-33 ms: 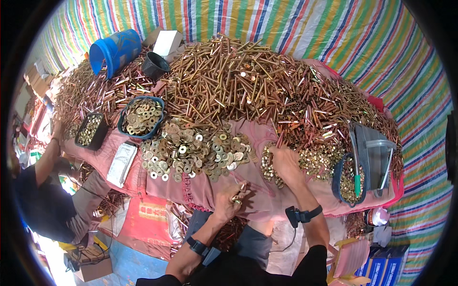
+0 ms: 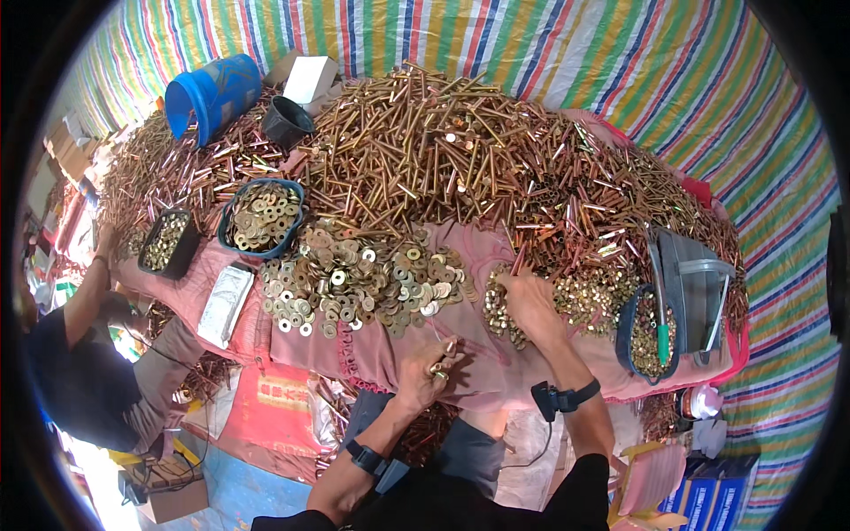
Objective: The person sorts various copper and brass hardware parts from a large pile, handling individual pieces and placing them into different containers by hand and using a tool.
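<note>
My left hand (image 2: pixel 427 375) hovers at the near edge of the pink cloth (image 2: pixel 390 352), its fingers curled around a small brass-coloured metal piece whose exact shape is hard to see. Further right, my right hand (image 2: pixel 529 305) reaches down at the left end of a heap of small brass-coloured nuts (image 2: pixel 595 292). Its fingers are bent together, and their tips are partly hidden, so what they pinch cannot be made out. Flat washers (image 2: pixel 354 288) lie in a loose pile to the left of both hands. Behind them rises a large mound of long golden bolts (image 2: pixel 425 150).
A blue-rimmed tub of washers (image 2: pixel 302 217), a dark tray of nuts (image 2: pixel 193 248) and a silver packet (image 2: pixel 226 305) sit at left. At right are a nut-filled tub (image 2: pixel 627 350) and a grey scoop-like container (image 2: pixel 699 301). A blue bucket (image 2: pixel 212 97) lies behind; another person (image 2: pixel 84 354) works far left.
My right forearm has shifted very slightly to the right, with the hand still at the nuts. My left hand stays in place.
</note>
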`<state>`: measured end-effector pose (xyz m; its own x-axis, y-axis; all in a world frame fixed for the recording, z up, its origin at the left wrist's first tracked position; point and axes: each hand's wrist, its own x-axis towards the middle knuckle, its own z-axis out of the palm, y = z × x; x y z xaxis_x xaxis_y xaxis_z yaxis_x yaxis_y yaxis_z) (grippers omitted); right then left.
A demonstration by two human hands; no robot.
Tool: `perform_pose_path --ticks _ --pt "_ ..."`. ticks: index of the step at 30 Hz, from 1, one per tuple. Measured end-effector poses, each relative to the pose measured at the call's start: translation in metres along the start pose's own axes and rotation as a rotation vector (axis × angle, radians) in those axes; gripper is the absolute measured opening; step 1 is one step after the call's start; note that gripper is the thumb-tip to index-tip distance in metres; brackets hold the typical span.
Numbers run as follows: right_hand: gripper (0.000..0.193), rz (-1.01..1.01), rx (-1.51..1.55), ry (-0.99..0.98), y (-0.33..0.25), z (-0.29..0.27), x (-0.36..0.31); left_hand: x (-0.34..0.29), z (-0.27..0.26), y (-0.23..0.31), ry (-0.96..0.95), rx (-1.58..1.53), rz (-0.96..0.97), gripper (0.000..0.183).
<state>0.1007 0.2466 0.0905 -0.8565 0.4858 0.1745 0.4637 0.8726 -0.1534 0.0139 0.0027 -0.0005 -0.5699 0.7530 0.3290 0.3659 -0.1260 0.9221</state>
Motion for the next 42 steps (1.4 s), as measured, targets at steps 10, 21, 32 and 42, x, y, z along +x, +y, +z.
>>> perform_pose_path --ticks 10,21,32,42 --pt "0.015 -0.132 0.414 0.123 0.005 -0.007 0.001 0.003 -0.002 0.004 0.012 0.033 0.057 0.032" --pt "0.044 0.234 1.352 0.055 -0.088 -0.005 -0.057 0.006 -0.006 -0.001 0.004 0.16 0.171 0.026" --pt "0.035 -0.382 0.575 0.244 -0.096 -0.008 -0.062 0.001 -0.008 0.005 0.081 -0.034 0.057 0.053" --pt "0.017 -0.065 0.474 0.288 -0.061 0.012 -0.046 -0.004 0.0 0.001 0.195 0.05 0.065 0.044"
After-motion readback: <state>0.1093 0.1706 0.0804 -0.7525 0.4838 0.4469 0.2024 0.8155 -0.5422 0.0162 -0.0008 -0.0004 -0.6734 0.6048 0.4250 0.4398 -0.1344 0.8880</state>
